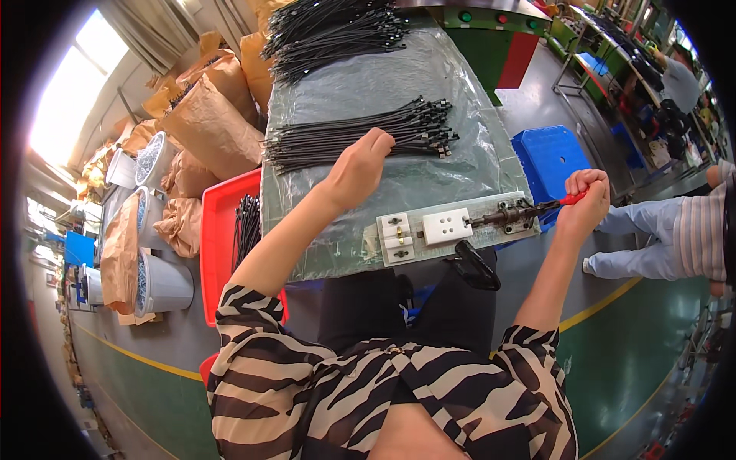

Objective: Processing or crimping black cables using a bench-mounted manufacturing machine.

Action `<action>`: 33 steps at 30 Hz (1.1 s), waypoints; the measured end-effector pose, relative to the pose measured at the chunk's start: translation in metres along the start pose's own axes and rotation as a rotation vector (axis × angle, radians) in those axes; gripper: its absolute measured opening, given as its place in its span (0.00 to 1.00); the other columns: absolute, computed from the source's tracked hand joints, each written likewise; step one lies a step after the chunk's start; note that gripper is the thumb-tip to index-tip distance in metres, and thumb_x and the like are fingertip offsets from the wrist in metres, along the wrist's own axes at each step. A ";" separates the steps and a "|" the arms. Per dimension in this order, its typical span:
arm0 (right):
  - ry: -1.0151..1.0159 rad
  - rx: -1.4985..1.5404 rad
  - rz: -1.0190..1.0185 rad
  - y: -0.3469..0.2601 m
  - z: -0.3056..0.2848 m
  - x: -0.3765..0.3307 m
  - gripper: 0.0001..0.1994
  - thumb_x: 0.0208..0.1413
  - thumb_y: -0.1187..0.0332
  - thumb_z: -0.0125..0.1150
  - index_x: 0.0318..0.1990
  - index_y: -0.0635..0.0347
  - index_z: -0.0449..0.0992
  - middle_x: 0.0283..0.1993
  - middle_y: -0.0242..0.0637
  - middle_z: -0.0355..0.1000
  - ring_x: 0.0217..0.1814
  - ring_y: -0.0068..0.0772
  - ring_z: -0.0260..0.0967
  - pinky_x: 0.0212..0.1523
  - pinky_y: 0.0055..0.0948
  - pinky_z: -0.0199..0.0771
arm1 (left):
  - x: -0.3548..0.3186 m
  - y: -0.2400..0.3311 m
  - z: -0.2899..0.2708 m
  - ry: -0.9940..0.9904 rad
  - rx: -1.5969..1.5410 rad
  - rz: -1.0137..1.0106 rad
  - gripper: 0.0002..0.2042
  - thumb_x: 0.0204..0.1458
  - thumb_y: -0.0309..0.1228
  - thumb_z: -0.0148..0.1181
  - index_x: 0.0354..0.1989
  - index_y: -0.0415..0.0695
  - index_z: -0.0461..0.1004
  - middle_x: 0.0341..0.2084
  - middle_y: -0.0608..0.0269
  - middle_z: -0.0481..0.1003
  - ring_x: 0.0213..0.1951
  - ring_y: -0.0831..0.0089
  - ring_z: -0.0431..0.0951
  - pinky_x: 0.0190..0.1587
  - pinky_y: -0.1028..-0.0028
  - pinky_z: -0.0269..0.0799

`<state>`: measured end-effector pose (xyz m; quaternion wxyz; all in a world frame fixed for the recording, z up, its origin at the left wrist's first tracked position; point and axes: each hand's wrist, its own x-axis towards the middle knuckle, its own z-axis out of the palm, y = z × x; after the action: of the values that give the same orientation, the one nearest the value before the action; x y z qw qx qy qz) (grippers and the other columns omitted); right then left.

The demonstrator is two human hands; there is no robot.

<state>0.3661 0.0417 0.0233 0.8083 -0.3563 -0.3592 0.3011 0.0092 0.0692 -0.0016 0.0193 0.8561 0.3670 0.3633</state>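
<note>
Head view, from above: the left hand (pixel 360 169) lay with bent fingers over a bundle of black cables (pixel 314 142), spread crosswise on the film-covered table (pixel 337 238); whether it pinched one could not be told. The right hand (pixel 590 203) was clenched around the red handle (pixel 572 198) of a dark metal toggle clamp (pixel 506 217), in line with a white block (pixel 447 228) at the table's near edge. A second cable bundle (pixel 337 38) occupied the far end; a red tray (pixel 222 198) stood at left.

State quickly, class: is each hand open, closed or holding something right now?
Left hand: curled at the black cables; grip cannot be told.
Right hand: closed, holding the red handle.
</note>
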 end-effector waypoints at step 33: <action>-0.140 -0.599 -0.155 0.038 0.005 -0.086 0.07 0.50 0.80 0.41 0.25 0.62 0.67 0.25 0.32 0.65 0.23 0.25 0.58 0.25 0.26 0.57 | -0.125 0.067 -0.015 -0.361 -0.057 -0.010 0.29 0.40 0.14 0.54 0.55 0.47 0.72 0.29 0.59 0.67 0.33 0.59 0.73 0.34 0.64 0.72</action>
<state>0.3046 0.0012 -0.0361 0.6614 -0.5282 -0.5128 0.1433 -0.0181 -0.0634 -0.0466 0.1111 0.9047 0.3514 0.2138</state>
